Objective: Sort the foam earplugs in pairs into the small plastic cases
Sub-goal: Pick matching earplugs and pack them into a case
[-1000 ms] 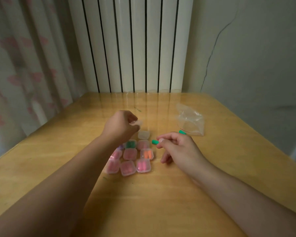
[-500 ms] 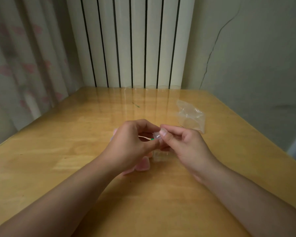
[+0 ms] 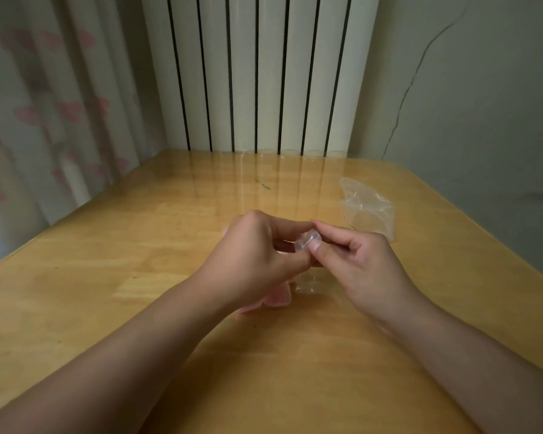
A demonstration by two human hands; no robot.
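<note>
Left hand (image 3: pixel 251 261): your fingers were curled round a small clear case (image 3: pixel 308 245), held above the desk (image 3: pixel 107 277) near its middle.
Right hand (image 3: pixel 358 264): your thumb and forefinger pinched the same case from the other side; the two hands met on it.
Case: you could not tell whether its lid was shut, or whether earplugs were inside.
Other cases: pink ones (image 3: pixel 278 297) lay on the desk under your hands, mostly hidden.
Bag (image 3: pixel 369 209): it lay toward the desk's far right edge, looking empty.
Progress: probably late; no loose earplugs showed, and this case seemingly needed closing and setting down.
</note>
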